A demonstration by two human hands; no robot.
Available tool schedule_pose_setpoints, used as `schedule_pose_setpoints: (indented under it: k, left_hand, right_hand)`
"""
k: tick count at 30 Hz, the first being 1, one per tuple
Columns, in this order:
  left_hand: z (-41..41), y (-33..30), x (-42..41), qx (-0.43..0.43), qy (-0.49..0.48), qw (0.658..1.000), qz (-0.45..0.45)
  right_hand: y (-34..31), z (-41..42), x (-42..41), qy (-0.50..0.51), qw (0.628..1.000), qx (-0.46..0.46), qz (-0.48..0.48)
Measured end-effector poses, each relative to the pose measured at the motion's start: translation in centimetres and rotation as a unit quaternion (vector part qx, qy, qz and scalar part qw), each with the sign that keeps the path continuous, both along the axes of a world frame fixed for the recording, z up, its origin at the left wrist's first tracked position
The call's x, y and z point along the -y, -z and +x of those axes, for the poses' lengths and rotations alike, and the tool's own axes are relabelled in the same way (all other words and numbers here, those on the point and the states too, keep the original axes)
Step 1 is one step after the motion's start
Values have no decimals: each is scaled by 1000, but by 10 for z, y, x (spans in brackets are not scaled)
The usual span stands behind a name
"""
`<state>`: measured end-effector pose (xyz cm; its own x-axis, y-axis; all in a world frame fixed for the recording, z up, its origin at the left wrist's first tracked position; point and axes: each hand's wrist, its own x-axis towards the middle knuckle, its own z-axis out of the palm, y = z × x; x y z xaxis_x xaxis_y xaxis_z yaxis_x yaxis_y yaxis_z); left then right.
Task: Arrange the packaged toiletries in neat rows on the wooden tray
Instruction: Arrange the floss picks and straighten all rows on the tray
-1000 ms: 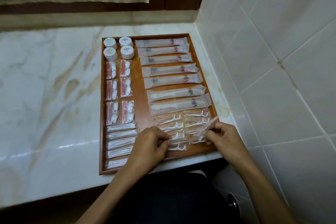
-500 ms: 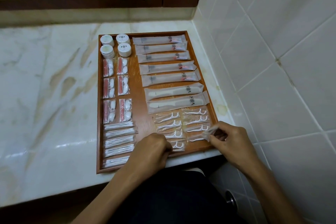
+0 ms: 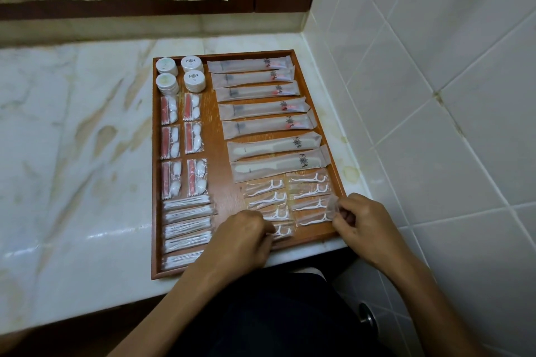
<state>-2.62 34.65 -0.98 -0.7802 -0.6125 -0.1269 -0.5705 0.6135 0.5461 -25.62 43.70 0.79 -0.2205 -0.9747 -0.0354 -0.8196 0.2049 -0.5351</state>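
The floss-pick packet (image 3: 314,219) at the near end of the right-hand column now lies almost flat on the wooden tray (image 3: 156,171), where a second ago it was lifted clear and held slanting above the column. The right hand (image 3: 361,220) has come down with it to the tray's near right corner, thumb and fingertips pinched on the crumpled clear end of the wrapper — closed on it, not yet released. The left hand (image 3: 246,233) has stayed put at the foot of the neighbouring floss-pick column (image 3: 269,203), fingers curled down on the nearest packet there; whether it grips or only presses that packet I cannot tell.

That fills the last visible gap. Beyond the picks, two comb sleeves (image 3: 278,153) and five toothbrush sleeves (image 3: 261,93) run up the right side, while cotton-swab packets (image 3: 187,226), red-and-white kits (image 3: 182,145) and four round white tubs (image 3: 179,74) line the left, all on the marble counter (image 3: 72,139). By my reading the task is close to done — only letting go and squaring these two near packets remains.
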Motion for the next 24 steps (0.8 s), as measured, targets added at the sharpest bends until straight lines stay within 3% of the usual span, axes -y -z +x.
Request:
schedule_pose_setpoints:
  k: [7, 24]
  left_hand:
    - [-10, 15, 27, -29, -73, 990, -120]
    - [-12, 25, 42, 35, -21, 985, -168]
  right_hand:
    - [2, -1, 6, 3, 1000, -4, -1]
    - [7, 0, 3, 5, 1000, -2, 2]
